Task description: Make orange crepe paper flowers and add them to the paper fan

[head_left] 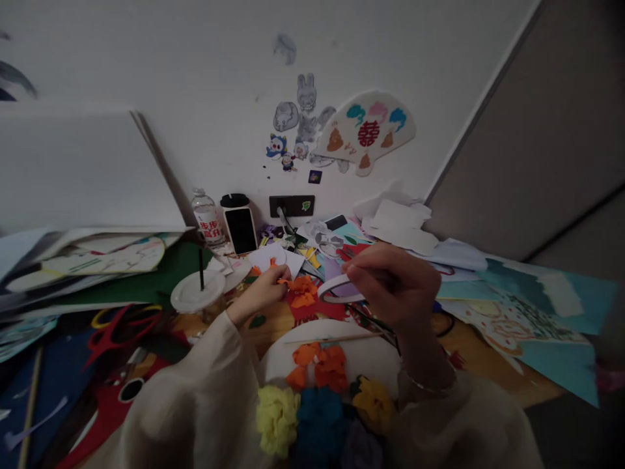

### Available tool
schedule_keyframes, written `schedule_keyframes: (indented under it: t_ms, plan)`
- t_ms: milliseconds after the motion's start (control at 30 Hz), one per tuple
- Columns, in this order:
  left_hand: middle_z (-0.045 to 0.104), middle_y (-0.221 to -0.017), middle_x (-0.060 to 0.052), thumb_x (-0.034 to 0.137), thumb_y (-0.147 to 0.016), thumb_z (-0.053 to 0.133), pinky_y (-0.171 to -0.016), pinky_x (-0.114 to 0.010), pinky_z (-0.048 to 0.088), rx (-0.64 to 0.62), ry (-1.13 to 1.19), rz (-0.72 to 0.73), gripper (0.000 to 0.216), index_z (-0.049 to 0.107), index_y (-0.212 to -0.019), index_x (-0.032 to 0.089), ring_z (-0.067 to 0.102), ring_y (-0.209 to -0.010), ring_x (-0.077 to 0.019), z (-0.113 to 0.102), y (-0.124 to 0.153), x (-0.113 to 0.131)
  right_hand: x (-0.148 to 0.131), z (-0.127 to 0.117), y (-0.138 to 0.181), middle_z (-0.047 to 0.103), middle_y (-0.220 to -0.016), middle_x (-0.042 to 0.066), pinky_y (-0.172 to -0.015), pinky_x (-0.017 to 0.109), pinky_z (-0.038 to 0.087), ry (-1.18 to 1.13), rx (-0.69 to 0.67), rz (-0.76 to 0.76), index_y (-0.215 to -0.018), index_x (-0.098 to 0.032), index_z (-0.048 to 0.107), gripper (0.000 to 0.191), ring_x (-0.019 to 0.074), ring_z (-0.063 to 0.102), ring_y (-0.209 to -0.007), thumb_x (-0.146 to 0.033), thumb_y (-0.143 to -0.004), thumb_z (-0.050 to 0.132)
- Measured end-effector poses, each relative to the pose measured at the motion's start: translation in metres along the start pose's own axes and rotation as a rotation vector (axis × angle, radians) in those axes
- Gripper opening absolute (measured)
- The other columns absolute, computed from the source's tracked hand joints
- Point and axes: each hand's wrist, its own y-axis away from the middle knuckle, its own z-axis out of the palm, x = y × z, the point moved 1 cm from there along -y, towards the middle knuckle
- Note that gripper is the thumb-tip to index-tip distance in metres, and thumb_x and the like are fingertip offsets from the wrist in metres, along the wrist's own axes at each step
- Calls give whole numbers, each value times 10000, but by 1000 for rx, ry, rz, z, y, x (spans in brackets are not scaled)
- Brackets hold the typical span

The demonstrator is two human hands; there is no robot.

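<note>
My left hand (266,290) is closed, its fingertips pinching the edge of an orange crepe-paper flower (303,290). Just to the flower's right, my right hand (390,283) grips a narrow white roll of tape (336,299) between thumb and fingers. Whether a strip of tape runs to the flower cannot be made out. Nearer to me lies a rounded white board (278,348) with a thin stick (332,339) across it. On its near part sit another orange flower (329,366), a pale yellow flower (277,417), a blue flower (319,423) and a darker yellow flower (374,404).
Red-handled scissors (122,332) lie at the left, near a lidded cup with a straw (198,290). A bottle (208,218) and a black-lidded cup (236,202) stand by the wall. Painted paper sheets (532,319) cover the right side. Paper scraps clutter the back.
</note>
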Motion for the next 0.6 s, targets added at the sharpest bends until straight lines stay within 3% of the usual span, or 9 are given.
schedule_keyframes:
  t_ms: [167,367,500,600]
  plan:
    - [401,-626,53,57,-500,384,-520,-188,333,-10,-29,46,188,347,-628,190,409,-596,-93,0,1,-3,0,1,1,648,-665,-14,-472,228,382,-11,-4,-4,-749,-196,659,80,89,513,-526,-118,-765,648]
    - [529,-641,36,46,-507,368,-486,-212,364,-132,3,-11,313,464,-771,186,488,-531,-104,6,-2,-8,1,2,1,636,-668,-11,-511,228,419,18,-36,73,-737,-189,659,68,91,527,-549,-129,-768,647]
    - [540,-554,25,72,-606,451,-460,-234,348,-138,-56,-55,168,544,-704,172,481,-474,-115,8,1,-11,2,2,0,626,-663,-11,-533,236,439,37,-42,103,-732,-188,657,62,97,533,-562,-141,-772,647]
    - [522,-468,33,124,-590,611,-450,-243,331,-97,-99,-29,74,569,-574,182,461,-440,-118,11,11,-13,2,2,0,627,-656,-10,-529,239,438,48,-44,99,-723,-190,654,71,101,534,-564,-146,-778,641]
